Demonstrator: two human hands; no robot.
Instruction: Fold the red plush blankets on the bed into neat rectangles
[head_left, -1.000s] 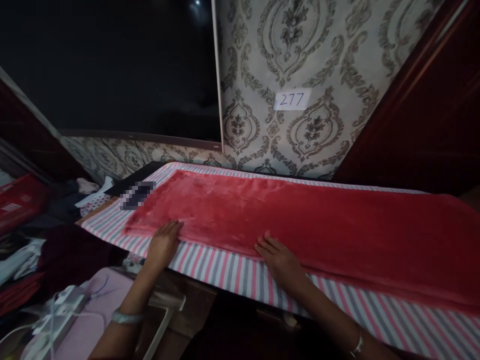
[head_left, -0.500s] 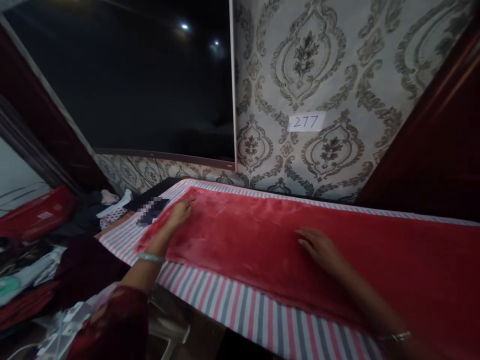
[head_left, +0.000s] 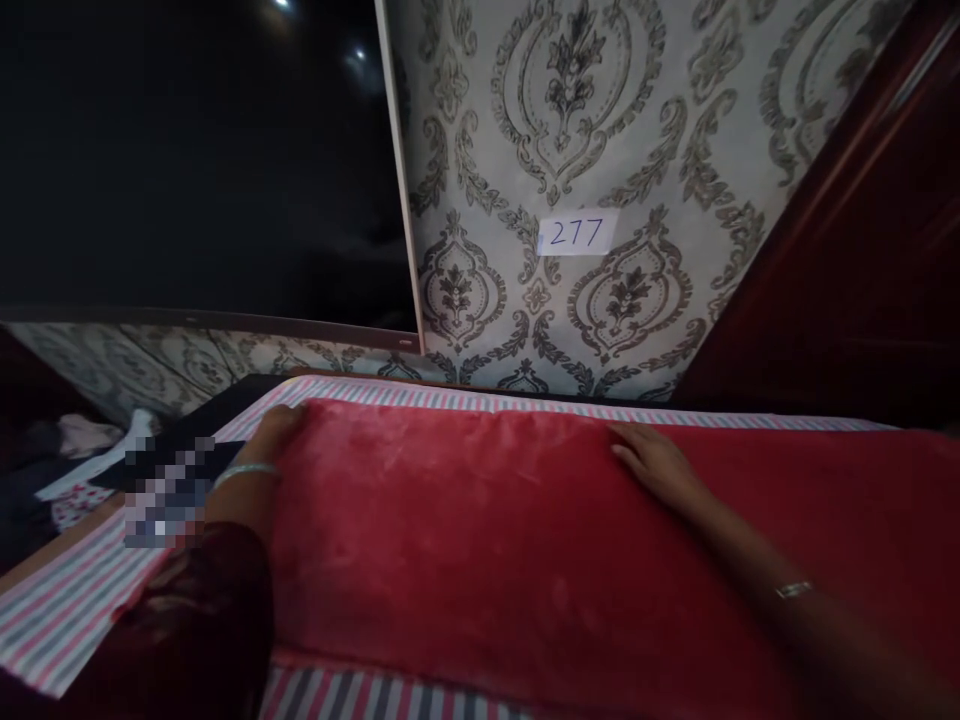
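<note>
A long piece of red plush cloth (head_left: 450,530) lies spread over a pink, grey and white striped cloth (head_left: 360,695) on a table. At the cloth's far left corner is my left hand (head_left: 283,425), touching its edge; the fingers are mostly hidden behind the hand and slightly blurred. Farther right, near the far edge, my right hand (head_left: 660,468) rests on the red cloth with its fingers stretched out and the thumb apart. Faint creases show in the plush between both hands.
Behind the table a large dark screen (head_left: 210,180) hangs on a patterned wall (head_left: 457,250), beside a paper label (head_left: 577,232) reading 277. A dark reddish wooden panel (head_left: 840,260) slants at the right. Dark fabric and a blurred-out item lie left of the red cloth.
The view has shifted closer and leftward-turned objects sit lower. My left hand has moved to the cloth's far left corner. My right hand has slid toward the far edge.
</note>
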